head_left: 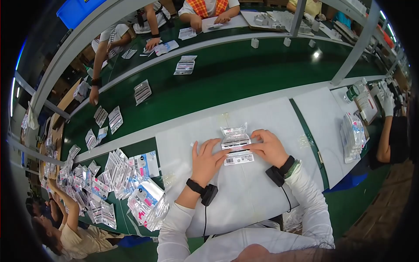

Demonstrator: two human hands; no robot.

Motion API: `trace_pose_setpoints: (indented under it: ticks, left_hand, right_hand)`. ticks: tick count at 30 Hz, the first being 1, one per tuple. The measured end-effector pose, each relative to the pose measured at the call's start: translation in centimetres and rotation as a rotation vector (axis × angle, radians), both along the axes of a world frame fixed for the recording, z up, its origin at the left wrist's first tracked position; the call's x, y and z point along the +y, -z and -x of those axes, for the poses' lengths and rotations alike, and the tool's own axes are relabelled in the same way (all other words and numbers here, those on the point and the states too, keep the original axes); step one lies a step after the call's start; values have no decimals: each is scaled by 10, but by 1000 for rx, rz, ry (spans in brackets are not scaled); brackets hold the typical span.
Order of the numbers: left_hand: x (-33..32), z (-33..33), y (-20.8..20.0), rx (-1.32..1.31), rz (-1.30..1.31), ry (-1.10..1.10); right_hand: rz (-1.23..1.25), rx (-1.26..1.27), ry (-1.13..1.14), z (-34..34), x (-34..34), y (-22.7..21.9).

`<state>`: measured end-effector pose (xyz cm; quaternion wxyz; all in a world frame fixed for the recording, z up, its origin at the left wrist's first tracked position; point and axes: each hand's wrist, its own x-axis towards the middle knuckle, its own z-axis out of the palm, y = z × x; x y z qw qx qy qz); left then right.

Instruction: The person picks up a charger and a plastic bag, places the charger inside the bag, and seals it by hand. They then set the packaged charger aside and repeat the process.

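Observation:
A silver foil pouch (236,132) with a white printed panel lies on the white work surface in front of me, creased across its width. Over its left edge reaches my left hand (207,162), its fingers spread and its thumb stretched onto the crease. From the other side my right hand (269,149) comes in, thumb pointing inward across the same crease and fingers apart, resting near the pouch's right edge. Both hands press on the pouch rather than grip it. The thumbs cover part of its middle.
A heap of foil pouches (146,198) lies to my left. Several more ride on the green conveyor belt (244,72) beyond the metal rail. On the right, a pouch stack (352,137) sits near a bottle (355,91). Co-workers' hands (94,94) work around the line.

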<state>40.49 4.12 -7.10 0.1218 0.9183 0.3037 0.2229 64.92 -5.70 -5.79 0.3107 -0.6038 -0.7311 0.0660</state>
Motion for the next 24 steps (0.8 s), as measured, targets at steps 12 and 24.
trace_pose_setpoints:
  ticks: [12, 24]
  left_hand:
    - [-6, 27, -30, 17, -211, -188]
    - [-61, 220, -47, 255, -222, -648]
  right_hand:
    - [-171, 27, 80, 8, 35, -30]
    - [-286, -185, 49, -3, 131, -74]
